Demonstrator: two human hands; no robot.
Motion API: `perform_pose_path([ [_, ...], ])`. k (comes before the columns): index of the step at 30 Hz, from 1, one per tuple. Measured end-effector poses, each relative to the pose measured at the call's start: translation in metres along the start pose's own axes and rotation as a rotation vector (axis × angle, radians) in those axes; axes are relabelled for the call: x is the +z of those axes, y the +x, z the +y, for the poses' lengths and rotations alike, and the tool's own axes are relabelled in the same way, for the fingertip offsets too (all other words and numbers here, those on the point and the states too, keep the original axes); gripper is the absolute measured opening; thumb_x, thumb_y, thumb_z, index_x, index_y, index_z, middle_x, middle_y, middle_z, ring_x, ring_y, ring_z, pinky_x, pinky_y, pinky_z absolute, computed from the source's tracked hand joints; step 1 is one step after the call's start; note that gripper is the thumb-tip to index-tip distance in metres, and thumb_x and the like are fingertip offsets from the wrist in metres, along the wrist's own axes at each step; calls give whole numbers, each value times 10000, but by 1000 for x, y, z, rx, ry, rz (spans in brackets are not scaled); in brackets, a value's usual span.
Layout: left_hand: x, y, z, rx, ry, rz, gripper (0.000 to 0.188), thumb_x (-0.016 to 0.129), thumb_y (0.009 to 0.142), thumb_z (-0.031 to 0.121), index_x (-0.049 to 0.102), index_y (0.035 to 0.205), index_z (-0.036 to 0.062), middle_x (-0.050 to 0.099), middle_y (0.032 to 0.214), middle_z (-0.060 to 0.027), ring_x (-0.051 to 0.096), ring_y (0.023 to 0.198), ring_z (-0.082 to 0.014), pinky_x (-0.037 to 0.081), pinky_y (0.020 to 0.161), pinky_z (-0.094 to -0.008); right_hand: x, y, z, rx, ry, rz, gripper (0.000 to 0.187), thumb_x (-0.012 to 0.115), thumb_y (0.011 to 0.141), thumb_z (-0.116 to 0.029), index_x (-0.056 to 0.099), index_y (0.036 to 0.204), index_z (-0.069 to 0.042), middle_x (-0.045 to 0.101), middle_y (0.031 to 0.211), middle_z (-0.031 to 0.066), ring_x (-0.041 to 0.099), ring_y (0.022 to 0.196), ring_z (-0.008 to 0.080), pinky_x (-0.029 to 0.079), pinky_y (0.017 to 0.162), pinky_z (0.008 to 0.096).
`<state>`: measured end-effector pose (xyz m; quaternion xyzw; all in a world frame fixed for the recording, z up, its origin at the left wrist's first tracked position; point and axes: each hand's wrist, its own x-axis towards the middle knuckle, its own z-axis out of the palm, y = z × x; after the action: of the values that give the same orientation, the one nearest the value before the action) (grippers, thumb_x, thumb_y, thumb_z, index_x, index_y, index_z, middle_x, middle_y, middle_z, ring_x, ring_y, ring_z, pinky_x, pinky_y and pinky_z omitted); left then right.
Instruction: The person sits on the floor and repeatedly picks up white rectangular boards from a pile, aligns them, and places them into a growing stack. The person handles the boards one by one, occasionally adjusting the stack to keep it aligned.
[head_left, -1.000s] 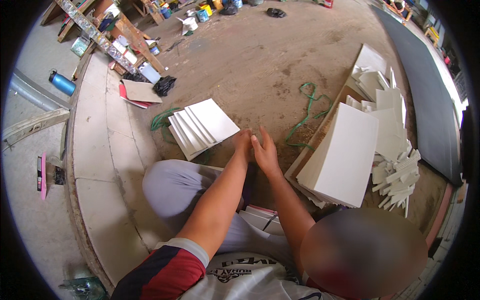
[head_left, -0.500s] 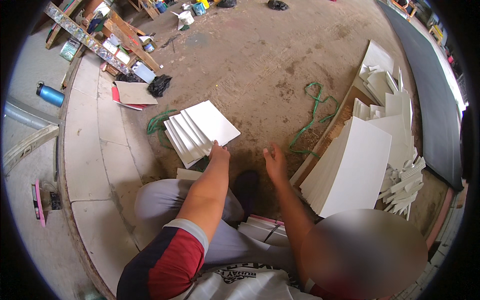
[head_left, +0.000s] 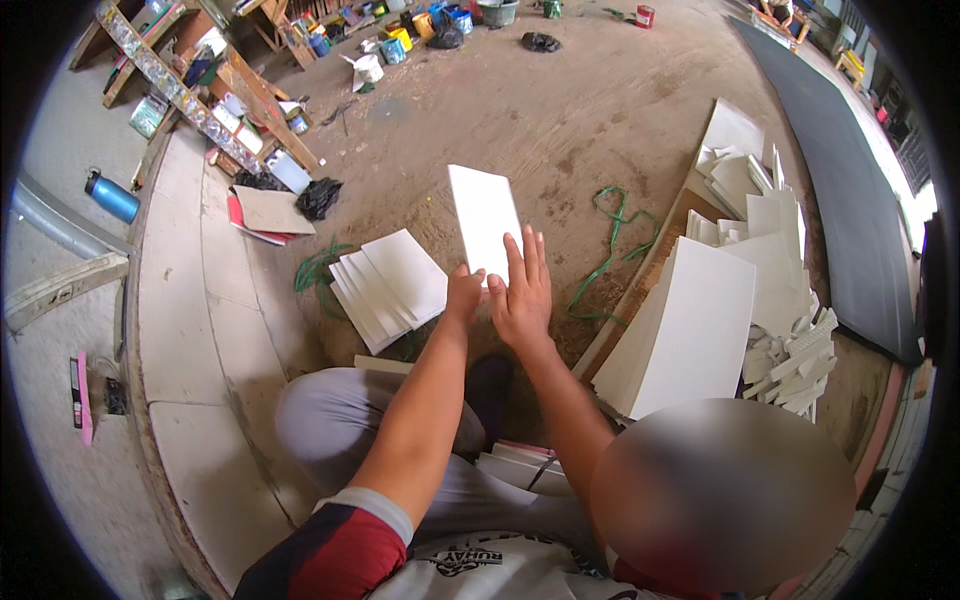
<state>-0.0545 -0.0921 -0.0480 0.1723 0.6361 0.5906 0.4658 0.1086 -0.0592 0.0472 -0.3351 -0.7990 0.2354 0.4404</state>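
Observation:
A white rectangular sheet [head_left: 482, 215], or a thin stack of sheets, is held up in front of me. My left hand [head_left: 466, 295] grips its lower left corner, fingers closed. Against its lower right side lies my right hand [head_left: 523, 295], fingers stretched out and the thumb near the bottom edge. Left of my hands, a fanned pile of white sheets [head_left: 392, 285] rests on the floor. Another large leaning stack of white sheets [head_left: 690, 335] stands to the right. More sheets [head_left: 520, 468] lie between my legs, partly hidden by my right arm.
Green twine [head_left: 613, 235] lies on the floor right of centre. White offcuts [head_left: 795, 360] are heaped beside the right stack, near a long dark mat [head_left: 835, 190]. Far left stand a paint-spattered wooden frame [head_left: 175, 85] and a blue bottle [head_left: 112, 197]. A blurred oval covers the lower right.
My left hand has lifted a sheet or thin stack from the fanned pile and moved right. My right hand has come in to touch it. The view has tilted slightly upward.

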Motion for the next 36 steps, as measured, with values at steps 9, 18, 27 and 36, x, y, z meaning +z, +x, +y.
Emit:
perform_pose_path([
  [9,18,-72,89,-205,440,-61,347,554,1019,50,584,1347,-60,685,1194,-221,733,987,-349,666,724,-447,14,-29,19,151,-114,26,647,352,1105,-443,303,1629,-66,279,1681,233,256,1556,427,243,1221,609],
  [18,4,-86,132,-2,189,-368,429,620,1007,98,544,1417,-4,670,1259,-167,722,991,-249,656,773,-376,-18,0,16,774,468,206,725,645,1008,-102,277,1629,-41,409,1585,288,445,1449,407,379,1177,442],
  [27,90,-120,184,486,150,-104,443,755,947,157,670,1354,4,744,1083,-107,690,809,-130,544,668,-276,-162,19,-39,522,254,177,669,636,1000,-37,333,1597,-25,482,1558,246,466,1448,322,387,1169,383],
  [36,209,-203,167,439,415,-296,441,828,841,198,748,1214,-24,777,1101,-212,754,965,-243,564,909,-344,-323,-34,-4,607,-161,311,305,777,877,-92,732,1137,62,712,855,96,648,728,164,535,673,326],
])
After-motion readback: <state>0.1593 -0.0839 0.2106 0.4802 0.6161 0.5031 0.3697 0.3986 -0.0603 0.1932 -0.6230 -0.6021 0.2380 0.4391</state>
